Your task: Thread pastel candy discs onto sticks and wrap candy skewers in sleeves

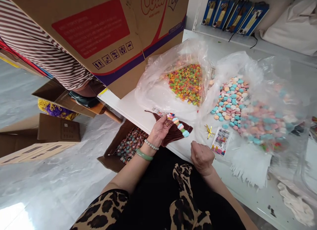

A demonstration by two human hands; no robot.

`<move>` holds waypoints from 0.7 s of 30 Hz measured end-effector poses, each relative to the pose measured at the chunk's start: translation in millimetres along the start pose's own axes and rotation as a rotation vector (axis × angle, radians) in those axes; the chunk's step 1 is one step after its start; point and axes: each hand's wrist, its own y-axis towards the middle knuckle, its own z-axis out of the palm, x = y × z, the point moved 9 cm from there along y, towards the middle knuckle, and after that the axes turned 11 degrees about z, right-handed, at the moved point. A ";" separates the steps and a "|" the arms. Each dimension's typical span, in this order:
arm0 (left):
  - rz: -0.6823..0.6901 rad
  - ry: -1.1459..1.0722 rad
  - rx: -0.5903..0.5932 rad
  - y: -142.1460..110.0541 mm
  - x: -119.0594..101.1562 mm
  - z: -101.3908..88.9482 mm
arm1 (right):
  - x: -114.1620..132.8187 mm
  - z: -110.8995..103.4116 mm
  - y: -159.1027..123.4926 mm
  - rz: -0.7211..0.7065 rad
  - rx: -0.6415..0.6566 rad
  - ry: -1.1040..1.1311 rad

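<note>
My left hand point(160, 127) is closed on one end of a candy stick point(181, 127), a short row of pastel candies with green rings between them and a small colourful printed piece by my fingers. Beneath it lies a dark brown cloth point(170, 136) at the table's edge. My right hand point(202, 156) rests as a fist near the table edge; whatever is inside it, if anything, is hidden. To the right of it are a printed clear packet point(221, 141) and gold twist ties point(210, 131).
Clear bags of ring candies point(187, 83) and pastel candies point(231, 98) lie open on the white table. White strips point(252, 167) are at right. A large carton point(99, 32) stands at left, beside a person in a striped top point(47, 38). A box of wrapped candies point(130, 144) sits below.
</note>
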 end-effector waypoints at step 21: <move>-0.011 0.088 0.084 9.0 -0.9 -0.2 | -0.8 11.7 -2.3 0.010 0.076 0.062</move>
